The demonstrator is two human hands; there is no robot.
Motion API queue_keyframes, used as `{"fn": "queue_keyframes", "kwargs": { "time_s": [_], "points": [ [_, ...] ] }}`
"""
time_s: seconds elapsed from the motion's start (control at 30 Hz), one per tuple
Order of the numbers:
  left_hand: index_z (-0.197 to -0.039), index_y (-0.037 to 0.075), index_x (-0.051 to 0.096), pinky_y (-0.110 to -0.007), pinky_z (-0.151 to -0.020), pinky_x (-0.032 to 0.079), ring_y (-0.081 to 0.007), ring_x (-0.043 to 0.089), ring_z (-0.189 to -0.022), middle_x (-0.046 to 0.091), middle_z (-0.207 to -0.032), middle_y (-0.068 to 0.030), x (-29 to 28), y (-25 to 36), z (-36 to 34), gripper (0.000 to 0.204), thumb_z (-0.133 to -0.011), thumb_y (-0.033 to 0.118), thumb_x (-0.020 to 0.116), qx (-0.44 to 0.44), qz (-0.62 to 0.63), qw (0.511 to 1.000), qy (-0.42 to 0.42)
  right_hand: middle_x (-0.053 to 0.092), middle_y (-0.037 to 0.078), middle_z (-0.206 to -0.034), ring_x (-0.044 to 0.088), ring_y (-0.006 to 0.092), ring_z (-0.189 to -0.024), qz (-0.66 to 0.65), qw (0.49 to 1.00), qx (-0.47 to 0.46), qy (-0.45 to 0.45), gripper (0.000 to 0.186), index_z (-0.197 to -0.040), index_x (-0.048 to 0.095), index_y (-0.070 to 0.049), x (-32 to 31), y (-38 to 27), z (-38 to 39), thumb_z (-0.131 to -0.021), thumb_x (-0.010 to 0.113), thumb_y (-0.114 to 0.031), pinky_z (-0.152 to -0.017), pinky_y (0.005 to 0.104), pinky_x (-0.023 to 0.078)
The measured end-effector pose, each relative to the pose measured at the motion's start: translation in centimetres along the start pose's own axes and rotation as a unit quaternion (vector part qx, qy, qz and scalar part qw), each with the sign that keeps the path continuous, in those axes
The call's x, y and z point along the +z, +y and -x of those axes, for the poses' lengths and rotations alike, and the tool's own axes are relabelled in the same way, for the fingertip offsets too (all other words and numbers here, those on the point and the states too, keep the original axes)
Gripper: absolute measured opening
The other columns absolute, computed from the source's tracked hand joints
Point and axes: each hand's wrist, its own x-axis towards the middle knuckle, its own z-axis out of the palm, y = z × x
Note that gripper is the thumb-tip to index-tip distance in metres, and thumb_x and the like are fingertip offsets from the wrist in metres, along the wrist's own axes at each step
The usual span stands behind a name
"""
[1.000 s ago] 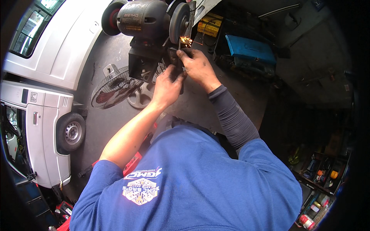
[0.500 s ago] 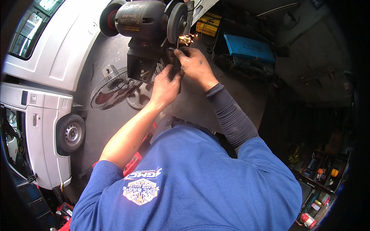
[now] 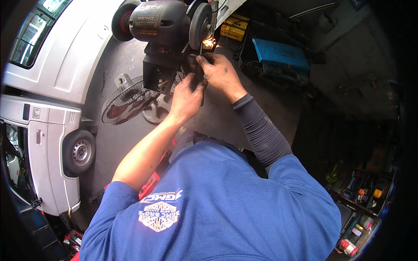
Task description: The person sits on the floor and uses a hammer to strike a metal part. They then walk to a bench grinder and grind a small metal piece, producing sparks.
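A bench grinder (image 3: 159,21) with a grey grinding wheel (image 3: 200,26) on its right side stands in front of me. Bright sparks (image 3: 209,42) fly off at the wheel's lower edge. My right hand (image 3: 221,75) is closed, thumb and fingers pinching a thin metal rod (image 3: 200,48) whose tip meets the wheel. Just below and to the left, my left hand (image 3: 187,99) is closed with its thumb and fingertips on something dark under the right hand. What lies between those fingers is mostly hidden.
Under the grinder is a black open box (image 3: 156,75). A fan (image 3: 130,100) stands left of it. White vehicles (image 3: 50,143) fill the left side. To the right are a yellow device (image 3: 235,27), a blue toolbox (image 3: 281,54) and a shelf of supplies (image 3: 359,195).
The spark shower has become a little smaller and tighter. Both hands keep nearly the same place and hold.
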Motion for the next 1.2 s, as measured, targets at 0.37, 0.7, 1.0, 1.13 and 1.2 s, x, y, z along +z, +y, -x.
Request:
{"fn": "queue_keyframes", "kwargs": {
  "time_s": [0.37, 0.7, 1.0, 1.13, 1.2],
  "points": [
    [-0.125, -0.005, 0.064, -0.041, -0.064, 0.054, -0.0252, 0.071, -0.063, 0.07, -0.071, -0.0155, -0.2, -0.3, -0.3, 0.04, -0.103, 0.029, 0.068, 0.0, -0.025, 1.0, -0.001, 0.075, 0.028, -0.11, 0.07, 0.0475, -0.106, 0.008, 1.0, 0.009, -0.004, 0.041, -0.117, 0.074, 0.003, -0.1, -0.3, -0.1, -0.103, 0.06, -0.033, -0.093, 0.0476, 0.053],
    [-0.123, -0.003, 0.066, -0.04, -0.063, 0.053, -0.0235, 0.069, -0.061, 0.07, -0.072, -0.0151, -0.2, 0.1, -0.5, 0.036, -0.103, 0.028, 0.067, 0.001, -0.007, 1.0, 0.0, 0.077, 0.021, -0.091, 0.069, 0.0278, -0.081, 0.007, 0.999, -0.029, 0.016, 0.042, -0.117, 0.075, 0.005, -0.2, 0.2, -0.5, -0.106, 0.061, -0.033, -0.082, 0.0381, 0.053],
    [-0.127, -0.003, 0.063, -0.037, -0.064, 0.054, -0.0212, 0.071, -0.068, 0.073, -0.082, -0.0149, -0.3, -0.7, -0.7, 0.037, -0.105, 0.027, 0.066, -0.012, 0.038, 0.999, -0.029, 0.076, 0.027, -0.106, 0.073, 0.0421, -0.101, 0.008, 1.0, -0.007, -0.012, 0.04, -0.12, 0.073, 0.002, -0.5, -0.1, -0.4, -0.103, 0.064, -0.033, -0.09, 0.0439, 0.054],
    [-0.135, -0.003, 0.059, -0.035, -0.077, 0.057, -0.0207, 0.073, -0.089, 0.075, -0.107, -0.017, -0.5, -1.8, -0.1, 0.043, -0.108, 0.03, 0.064, -0.017, 0.129, 0.991, -0.041, 0.079, 0.021, -0.111, 0.076, 0.0316, -0.101, -0.064, 0.998, -0.021, 0.011, 0.04, -0.123, 0.073, 0.003, 0.0, -0.3, 0.7, -0.103, 0.068, -0.03, -0.091, 0.0389, 0.055],
    [-0.137, -0.003, 0.058, -0.035, -0.086, 0.056, -0.0224, 0.073, -0.103, 0.074, -0.117, -0.018, -0.8, -2.3, 0.3, 0.046, -0.109, 0.032, 0.061, -0.014, 0.119, 0.992, -0.044, 0.08, 0.019, -0.114, 0.076, 0.0263, -0.102, -0.099, 0.995, -0.002, 0.019, 0.04, -0.124, 0.073, 0.004, 0.5, -0.4, 1.3, -0.103, 0.07, -0.029, -0.092, 0.0364, 0.055]
  ]
}}
